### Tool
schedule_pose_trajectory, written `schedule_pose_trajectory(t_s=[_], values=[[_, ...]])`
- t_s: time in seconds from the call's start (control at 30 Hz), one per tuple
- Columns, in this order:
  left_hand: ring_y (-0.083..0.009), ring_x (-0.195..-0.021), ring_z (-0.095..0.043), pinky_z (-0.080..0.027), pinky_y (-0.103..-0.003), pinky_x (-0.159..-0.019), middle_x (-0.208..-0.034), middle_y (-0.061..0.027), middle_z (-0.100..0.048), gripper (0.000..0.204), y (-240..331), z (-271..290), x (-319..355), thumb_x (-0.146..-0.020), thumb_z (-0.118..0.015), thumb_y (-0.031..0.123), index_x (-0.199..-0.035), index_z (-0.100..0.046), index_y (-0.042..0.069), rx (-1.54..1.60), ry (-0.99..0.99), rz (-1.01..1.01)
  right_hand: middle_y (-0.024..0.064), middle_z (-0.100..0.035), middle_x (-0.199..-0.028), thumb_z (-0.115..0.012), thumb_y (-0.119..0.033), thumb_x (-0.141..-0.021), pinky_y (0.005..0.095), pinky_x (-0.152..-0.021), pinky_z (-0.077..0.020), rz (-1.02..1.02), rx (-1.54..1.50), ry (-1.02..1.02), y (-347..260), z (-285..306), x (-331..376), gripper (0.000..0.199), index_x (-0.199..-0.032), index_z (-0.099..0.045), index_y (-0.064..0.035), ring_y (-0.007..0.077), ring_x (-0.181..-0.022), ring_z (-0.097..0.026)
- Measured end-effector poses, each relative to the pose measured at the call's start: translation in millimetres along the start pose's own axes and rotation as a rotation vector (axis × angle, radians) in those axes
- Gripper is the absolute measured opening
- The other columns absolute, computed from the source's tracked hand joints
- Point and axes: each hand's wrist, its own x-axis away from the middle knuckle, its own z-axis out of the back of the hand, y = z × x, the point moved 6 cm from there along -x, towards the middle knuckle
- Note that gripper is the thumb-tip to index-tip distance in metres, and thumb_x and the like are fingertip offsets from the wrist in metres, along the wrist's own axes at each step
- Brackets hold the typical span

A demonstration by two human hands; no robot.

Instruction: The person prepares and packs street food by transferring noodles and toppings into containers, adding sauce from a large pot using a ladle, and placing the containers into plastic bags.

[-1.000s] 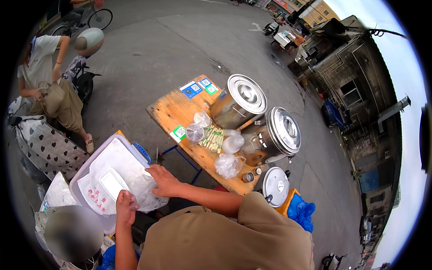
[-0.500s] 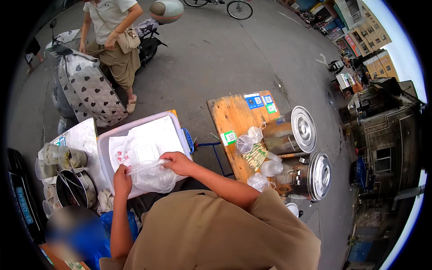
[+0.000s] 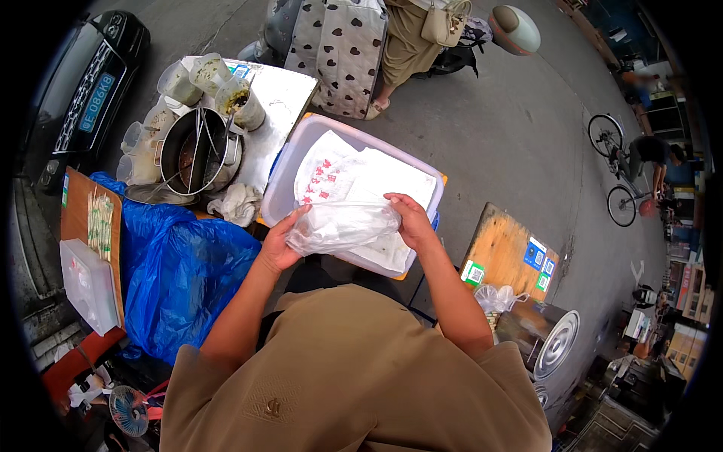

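**Two hands on a clear plastic bag above a white tub**

Both hands grip one crumpled clear plastic bag [image 3: 343,226], which hangs just above the near rim of a large white rectangular plastic tub [image 3: 280,188]. The left hand [image 3: 280,245] is curled around the bag's left end, fingers wrapped under it and thumb on top. The right hand [image 3: 410,222] closes over the bag's right end from above, fingers bent down onto the film. The bag stretches between them, wrinkled and translucent; whether it holds anything cannot be told.

Inside the tub lie more thin white plastic bags with red print [image 3: 331,173], spread flat across most of its floor. To the left of the tub, a round metal pot [image 3: 192,154] with tongs and ladles in it stands on a pale tabletop [image 3: 282,94], with several clear plastic tubs of ingredients [image 3: 226,90] behind it and a crumpled white cloth [image 3: 235,203] just beside the tub's left wall. A bright blue plastic sheet [image 3: 184,271] covers the space below the pot. At the right, a wooden board with coloured square stickers [image 3: 506,252] sits near a steel pot with a ribbed round lid [image 3: 553,343]. Beyond the tub, another person stands beside a parked scooter draped in a heart-patterned cover [image 3: 339,45].
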Motion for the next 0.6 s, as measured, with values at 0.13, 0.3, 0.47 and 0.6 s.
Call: schedule_pose_trajectory(t_s=[0.13,0.3,0.47,0.6], values=[[-0.0311,-0.121,-0.061,-0.045,-0.047,-0.110,-0.129,-0.0141,-0.065,0.037,38,15,-12,-0.096,-0.065,0.020,-0.127,-0.064,0.002,-0.090,-0.046,-0.050,0.0093,-0.067,-0.106,-0.075,-0.035,-0.090,0.0327,-0.080,-0.0530,0.336,0.886,0.327,-30,16,-46,0.048,-0.123,-0.066,-0.0016,0.0182,-0.095,-0.063],[-0.0281,-0.112,-0.064,-0.048,-0.044,-0.104,-0.117,-0.0113,-0.069,0.028,86,20,-16,-0.093,-0.064,0.014,-0.119,-0.067,0.003,-0.083,-0.048,-0.173,0.0080,-0.064,-0.113,-0.082,-0.036,-0.086,0.0360,-0.084,-0.0527,-0.182,0.684,0.026,8,6,-73,0.053,-0.122,-0.060,-0.0051,0.0184,-0.099,-0.062],[-0.0290,-0.112,-0.064,-0.048,-0.046,-0.103,-0.116,-0.0117,-0.068,0.029,93,-20,-41,-0.092,-0.063,0.014,-0.119,-0.066,0.004,-0.062,-0.093,-0.194,0.0102,-0.064,-0.110,-0.083,-0.025,-0.084,0.0412,-0.087,-0.0541,-0.197,0.371,0.036,28,14,-58,0.045,-0.114,-0.057,-0.0030,0.0231,-0.101,-0.064],[-0.0302,-0.112,-0.064,-0.049,-0.047,-0.102,-0.117,-0.0120,-0.069,0.029,69,-47,-80,-0.092,-0.062,0.015,-0.119,-0.067,0.004,0.010,-0.203,-0.091,0.0091,-0.062,-0.116,-0.081,-0.021,-0.088,0.0423,-0.093,-0.0543,-0.245,0.206,0.068,43,29,-32,0.047,-0.122,-0.054,-0.0031,0.0228,-0.106,-0.063]])
